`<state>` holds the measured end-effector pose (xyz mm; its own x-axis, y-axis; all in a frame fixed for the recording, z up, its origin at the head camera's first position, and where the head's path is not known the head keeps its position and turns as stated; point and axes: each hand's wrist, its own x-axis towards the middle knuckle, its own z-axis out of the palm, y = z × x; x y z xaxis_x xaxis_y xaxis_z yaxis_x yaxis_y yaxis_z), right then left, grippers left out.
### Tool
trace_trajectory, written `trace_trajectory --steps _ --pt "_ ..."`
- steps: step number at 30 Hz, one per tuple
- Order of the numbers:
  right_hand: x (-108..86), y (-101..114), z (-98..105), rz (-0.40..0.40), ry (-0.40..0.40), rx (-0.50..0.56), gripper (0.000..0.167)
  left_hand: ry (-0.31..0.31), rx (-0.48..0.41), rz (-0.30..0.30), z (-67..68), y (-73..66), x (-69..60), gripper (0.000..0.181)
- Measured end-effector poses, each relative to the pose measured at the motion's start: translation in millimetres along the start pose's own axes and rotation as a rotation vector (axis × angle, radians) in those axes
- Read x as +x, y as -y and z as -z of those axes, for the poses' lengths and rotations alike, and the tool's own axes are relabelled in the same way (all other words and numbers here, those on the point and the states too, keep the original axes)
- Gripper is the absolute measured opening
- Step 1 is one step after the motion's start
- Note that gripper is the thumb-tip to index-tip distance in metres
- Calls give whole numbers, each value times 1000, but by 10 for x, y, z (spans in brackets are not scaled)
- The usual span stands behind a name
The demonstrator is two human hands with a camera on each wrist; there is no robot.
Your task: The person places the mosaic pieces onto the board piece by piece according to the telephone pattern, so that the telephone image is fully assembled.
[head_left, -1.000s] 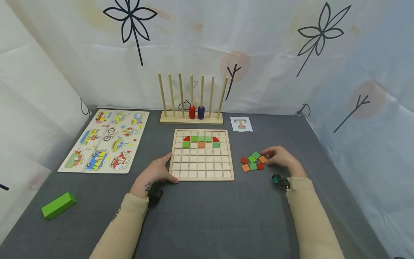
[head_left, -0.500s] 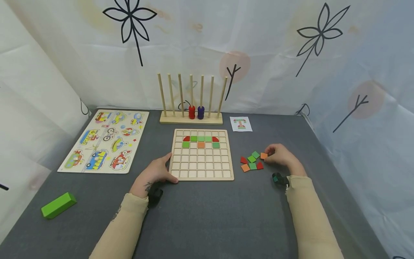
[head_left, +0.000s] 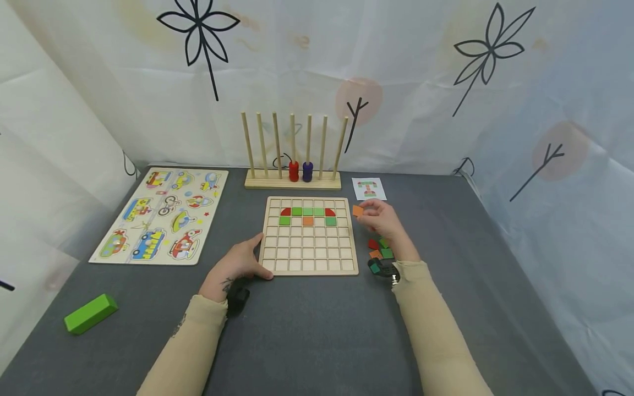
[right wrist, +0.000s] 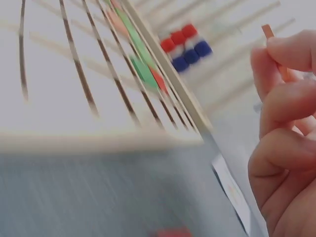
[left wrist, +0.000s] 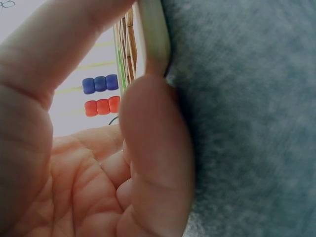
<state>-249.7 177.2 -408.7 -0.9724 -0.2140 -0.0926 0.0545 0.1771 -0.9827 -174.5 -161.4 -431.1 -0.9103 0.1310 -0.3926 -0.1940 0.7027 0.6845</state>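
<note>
In the head view, my right hand (head_left: 383,221) pinches an orange square tile (head_left: 358,210) between thumb and fingertips, just off the right edge of the wooden grid board (head_left: 308,265). The right wrist view shows this tile (right wrist: 267,31) edge-on, raised at the fingertips. My left hand (head_left: 238,264) holds the board's near left corner, index finger along the left side and thumb at the front. Red, green and orange tiles (head_left: 308,221) sit in the board's upper rows. Several loose tiles (head_left: 387,253) lie on the table, partly hidden by the right wrist.
A picture card (head_left: 369,189) lies behind the right hand. At the back stands a wooden peg rack (head_left: 292,180) with red beads (head_left: 294,171) and blue beads (head_left: 307,172). A vehicle puzzle board (head_left: 160,220) lies on the left, with a green block (head_left: 91,314) nearer.
My right hand has drawn the orange tile from the loose group and carried it left and away from me, beside the board. The left hand and board have stayed put.
</note>
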Motion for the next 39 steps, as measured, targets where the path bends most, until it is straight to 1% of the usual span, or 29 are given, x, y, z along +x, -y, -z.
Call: trace_trajectory --steps 3,6,8,12,16,20,26,29,35,37,39 --pt "65 12 -235 9 10 71 26 -2 4 3 -2 2 5 117" --pt "136 -15 -445 6 17 78 30 -2 6 1 -2 6 6 117" --pt "167 -20 -571 -2 27 58 32 -1 6 0 -1 9 7 117" --pt "211 -23 -770 -25 39 -51 32 1 7 0 -1 8 9 118" --pt "234 -26 -909 -25 56 -241 31 0 1 6 -2 2 9 118" --pt "235 -10 -1002 -45 66 -382 32 0 -2 8 0 -4 3 118" --pt "196 35 -1081 -89 39 -481 30 7 -20 5 3 -4 0 118" --pt "189 41 -1104 -105 25 -518 30 8 -18 3 5 -2 5 118" --pt "197 27 -1128 -101 16 -577 31 -4 31 -29 -2 18 23 120" --pt "199 21 -1125 -98 18 -579 32 -5 33 -35 -4 20 25 120" --pt "194 22 -1109 -96 26 -545 33 -4 28 -36 -3 18 22 120"
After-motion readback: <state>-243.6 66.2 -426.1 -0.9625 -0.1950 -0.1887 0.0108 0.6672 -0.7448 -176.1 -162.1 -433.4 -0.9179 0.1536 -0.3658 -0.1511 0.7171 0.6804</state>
